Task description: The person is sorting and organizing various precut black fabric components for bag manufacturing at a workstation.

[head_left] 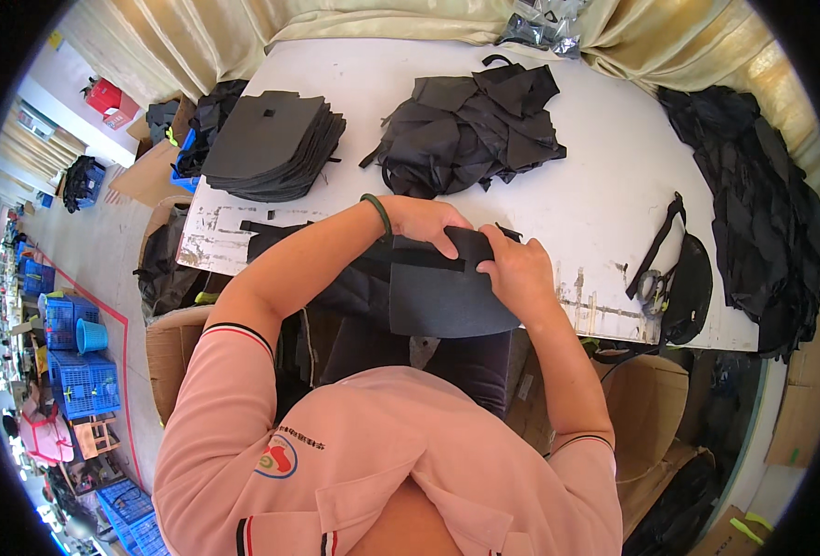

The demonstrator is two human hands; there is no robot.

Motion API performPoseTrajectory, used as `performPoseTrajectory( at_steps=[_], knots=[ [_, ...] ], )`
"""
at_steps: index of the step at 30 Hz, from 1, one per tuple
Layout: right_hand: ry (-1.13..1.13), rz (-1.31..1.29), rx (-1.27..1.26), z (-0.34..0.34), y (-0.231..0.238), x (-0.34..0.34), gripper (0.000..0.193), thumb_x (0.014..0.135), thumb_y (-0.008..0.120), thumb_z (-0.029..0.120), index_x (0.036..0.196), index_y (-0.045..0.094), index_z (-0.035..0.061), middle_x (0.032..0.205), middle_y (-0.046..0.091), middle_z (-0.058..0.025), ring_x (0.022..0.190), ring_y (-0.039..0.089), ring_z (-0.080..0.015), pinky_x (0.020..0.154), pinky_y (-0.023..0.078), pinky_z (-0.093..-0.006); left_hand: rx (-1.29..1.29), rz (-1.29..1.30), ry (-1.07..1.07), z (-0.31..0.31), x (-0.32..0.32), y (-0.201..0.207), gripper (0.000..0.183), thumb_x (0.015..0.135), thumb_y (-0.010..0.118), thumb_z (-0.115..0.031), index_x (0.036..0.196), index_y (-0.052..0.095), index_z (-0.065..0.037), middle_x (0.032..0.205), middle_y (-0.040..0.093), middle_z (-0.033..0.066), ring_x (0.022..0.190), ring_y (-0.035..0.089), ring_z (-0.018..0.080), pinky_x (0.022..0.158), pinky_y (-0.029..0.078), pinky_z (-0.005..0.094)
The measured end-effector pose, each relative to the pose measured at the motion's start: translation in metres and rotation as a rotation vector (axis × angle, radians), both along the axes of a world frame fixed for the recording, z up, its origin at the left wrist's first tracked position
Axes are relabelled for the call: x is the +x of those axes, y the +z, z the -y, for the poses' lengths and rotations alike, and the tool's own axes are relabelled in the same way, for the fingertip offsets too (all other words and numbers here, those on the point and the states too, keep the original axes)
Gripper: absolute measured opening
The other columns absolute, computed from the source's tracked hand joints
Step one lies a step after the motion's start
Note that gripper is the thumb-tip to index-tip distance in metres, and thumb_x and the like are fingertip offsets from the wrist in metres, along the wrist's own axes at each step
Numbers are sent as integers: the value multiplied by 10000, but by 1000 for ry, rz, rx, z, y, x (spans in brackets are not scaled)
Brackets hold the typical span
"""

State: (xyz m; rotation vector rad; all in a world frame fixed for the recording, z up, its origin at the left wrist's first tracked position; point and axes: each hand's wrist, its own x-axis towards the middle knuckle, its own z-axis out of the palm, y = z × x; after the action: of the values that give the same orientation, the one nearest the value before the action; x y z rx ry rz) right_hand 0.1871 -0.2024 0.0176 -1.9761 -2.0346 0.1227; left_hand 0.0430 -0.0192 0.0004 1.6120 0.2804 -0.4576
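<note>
1. We see the dark sheet [449, 304] at the near edge of the table [614, 130], its lower part hanging out over the lap, with black cloth [359, 285] beside and partly behind it.
2. The left hand [424, 224] pinches the black cloth at the sheet's far edge; the right hand [521, 271] grips the sheet's far right corner. We cannot see the fingertips underneath, so how firm either hold is we cannot tell.
3. We judge a slip the likeliest trouble: with only the far edge held, the sheet's loose near part could swing and pull it askew against the cloth.
4. The cloth trails off to the left, also over the edge; its own weight could drag it toward the floor if the left thumb eases.
5. The layers are nearly the same black, so we might easily miss a fold trapped between them.
6. Farther off, the stack of sheets [254, 144] on the left leans unevenly, and a knock from the left forearm could spread it. The loose pile of black pieces [470, 130] looks prone to tangling.
</note>
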Motion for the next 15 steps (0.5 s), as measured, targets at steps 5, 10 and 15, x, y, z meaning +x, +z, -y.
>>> performPoseTrajectory(
  at_steps=[5, 10, 15],
  knots=[
    [-48, 71, 25, 0, -6, -4, 430, 768, 736, 164, 1135, 525, 87, 764, 660, -52, 711, 666, -243, 738, 427, -374, 134, 52, -30, 4, 1, 9, 450, 870, 650, -53, 1302, 534, -10, 1121, 665, 78, 981, 600, 156, 887, 475, 306],
    [-88, 64, -5, -7, -13, 6, 535, 754, 758, 194, 1226, 532, 84, 885, 665, -95, 813, 653, -264, 732, 440, -388, 454, 213, 125, -3, 2, -10, 427, 914, 621, -169, 1306, 521, -31, 1208, 622, 137, 1112, 576, 228, 951, 441, 326],
    [-108, 84, 178, -14, -28, 19, 579, 753, 760, 220, 1270, 539, 79, 1125, 600, -139, 1089, 570, -294, 877, 432, -431, 1345, 365, 244, -30, -25, -54, 498, 882, 647, -318, 1344, 514, -186, 1449, 423, 168, 1381, 344, 338, 1076, 297, 559]
  ],
)
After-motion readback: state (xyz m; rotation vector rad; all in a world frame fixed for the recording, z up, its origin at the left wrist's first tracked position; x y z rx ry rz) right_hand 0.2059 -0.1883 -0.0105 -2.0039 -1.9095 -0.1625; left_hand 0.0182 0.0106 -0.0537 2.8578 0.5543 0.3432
